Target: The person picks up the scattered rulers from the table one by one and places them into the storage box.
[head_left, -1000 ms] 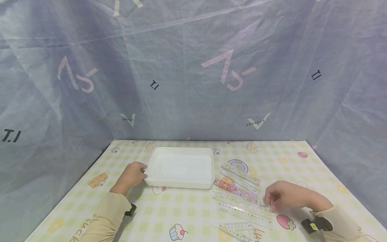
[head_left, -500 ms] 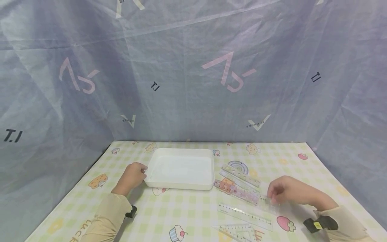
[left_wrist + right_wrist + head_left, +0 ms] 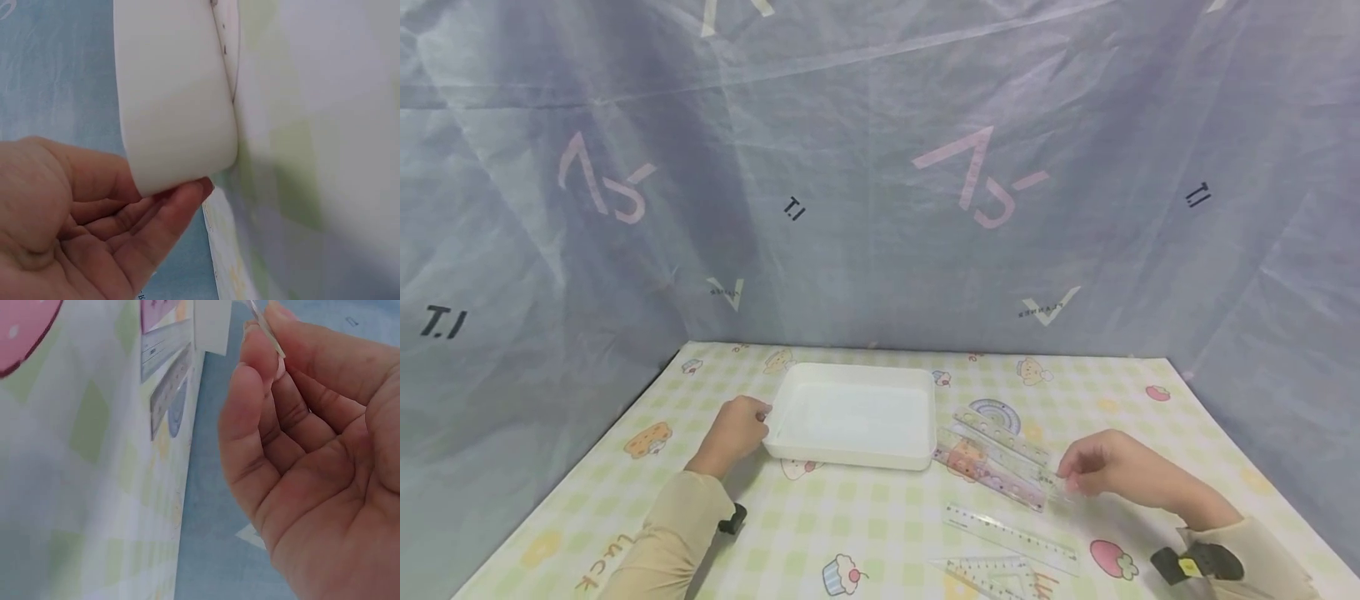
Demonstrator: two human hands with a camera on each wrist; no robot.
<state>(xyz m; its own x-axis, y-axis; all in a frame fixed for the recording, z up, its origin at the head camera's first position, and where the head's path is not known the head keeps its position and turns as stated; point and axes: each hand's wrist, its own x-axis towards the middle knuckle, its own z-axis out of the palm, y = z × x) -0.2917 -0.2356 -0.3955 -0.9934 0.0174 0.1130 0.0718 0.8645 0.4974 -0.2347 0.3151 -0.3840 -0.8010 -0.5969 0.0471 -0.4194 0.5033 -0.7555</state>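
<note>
My left hand (image 3: 737,429) holds the left end of a white plastic tray (image 3: 850,457); in the left wrist view its thumb and fingers pinch the tray's corner wall (image 3: 178,125). My right hand (image 3: 1112,468) pinches the right end of a clear ruler (image 3: 267,331), raised over the others. That ruler's outline is faint against the rulers beneath it. Right of the tray lie a half-round protractor (image 3: 997,410), a ruler with round holes (image 3: 1000,437) and a pinkish ruler (image 3: 1000,485). Nearer me are a clear straight ruler (image 3: 1011,536) and a clear set square (image 3: 992,575).
A green-checked cloth (image 3: 790,533) with printed cartoons covers the table. Behind it and at both sides hangs a grey-blue curtain (image 3: 865,208). The tray's right wall stands close to the rulers' left ends.
The clear ruler, earlier lying between the pinkish and straight rulers, is lifted and moved up toward the others by my right hand. My left hand stays at the tray. The view shifts slightly.
</note>
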